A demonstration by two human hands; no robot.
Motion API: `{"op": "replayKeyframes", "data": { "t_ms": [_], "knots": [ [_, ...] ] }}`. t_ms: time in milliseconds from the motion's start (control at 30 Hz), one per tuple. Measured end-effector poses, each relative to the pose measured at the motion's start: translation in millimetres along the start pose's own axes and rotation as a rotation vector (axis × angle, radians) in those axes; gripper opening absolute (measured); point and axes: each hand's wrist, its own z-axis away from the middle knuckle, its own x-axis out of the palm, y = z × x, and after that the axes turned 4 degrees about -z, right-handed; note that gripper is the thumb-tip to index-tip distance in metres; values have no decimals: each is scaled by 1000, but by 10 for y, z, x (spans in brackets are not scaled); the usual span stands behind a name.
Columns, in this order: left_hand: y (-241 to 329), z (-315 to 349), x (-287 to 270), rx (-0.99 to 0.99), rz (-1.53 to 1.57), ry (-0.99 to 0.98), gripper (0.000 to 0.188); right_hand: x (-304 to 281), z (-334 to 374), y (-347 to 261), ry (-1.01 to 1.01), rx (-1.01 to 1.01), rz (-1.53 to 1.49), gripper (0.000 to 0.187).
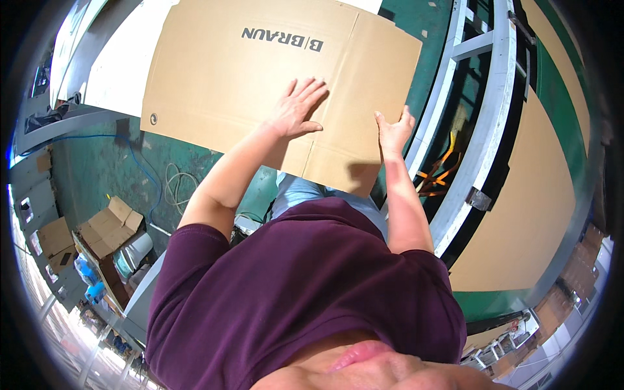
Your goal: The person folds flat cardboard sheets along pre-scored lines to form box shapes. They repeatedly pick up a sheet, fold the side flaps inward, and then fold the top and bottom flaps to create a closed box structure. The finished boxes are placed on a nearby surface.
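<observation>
A large brown cardboard sheet [214, 78] with dark printing and a crease lies in front of me, partly on a white surface [120, 71]. My left hand [300, 110] rests flat on it just left of the crease, fingers stretched and thumb out. At the sheet's right edge is my right hand [394, 135]. Its thumb lies on the upper face and its fingers are at the outer side, closed about the edge; what they do below is hidden. The sheet's near corner reaches close to my body.
A metal frame [484, 130] runs along my right, with orange straps [445, 159] inside it. Beyond it is a brown panel [520, 214]. A blue hose [146, 162] crosses the green floor [97, 166] at left, near an open cardboard box [110, 227].
</observation>
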Motion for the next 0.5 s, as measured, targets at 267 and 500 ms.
{"op": "replayKeyframes", "data": {
  "t_ms": [267,500],
  "knots": [
    [138,-337,-234,43,-151,-297,108,-118,-392,349,-143,270,-604,22],
    [143,-347,-183,51,-149,-303,111,-496,-297,-254,-283,239,-766,17]
  ]
}}
